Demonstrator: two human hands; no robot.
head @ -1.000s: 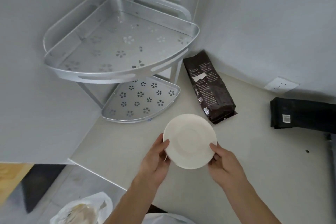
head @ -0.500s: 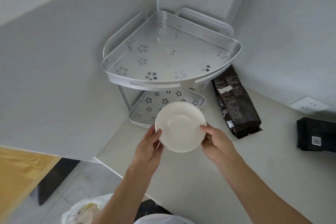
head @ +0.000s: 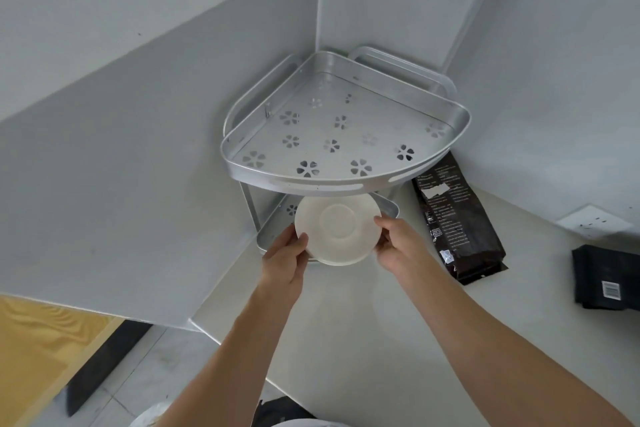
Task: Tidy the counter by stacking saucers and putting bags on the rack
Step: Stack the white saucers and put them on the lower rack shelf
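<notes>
Hands (head: 346, 255) hold saucer (head: 337, 229); bag (head: 457, 218) print unreadable.

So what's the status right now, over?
Left hand and right hand grip white saucer at rack's lower shelf. Both bags on counter. Nothing blocking.

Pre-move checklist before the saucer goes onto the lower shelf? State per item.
1. Two-handed hold: ok. Left hand and right hand pinch opposite edges of the saucer.
2. Saucer level: ok, roughly flat, face up.
3. Clearance under top shelf: cannot tell. The saucer's far edge sits right at the shelf's front rim in this view.
4. Lower shelf free: cannot tell. The saucer and top shelf hide most of it.
5. Path clear of the brown bag: ok. It lies on the counter to the right of the rack.
6. Bags racked: not ok. The brown bag and black bag are on the counter.
</notes>
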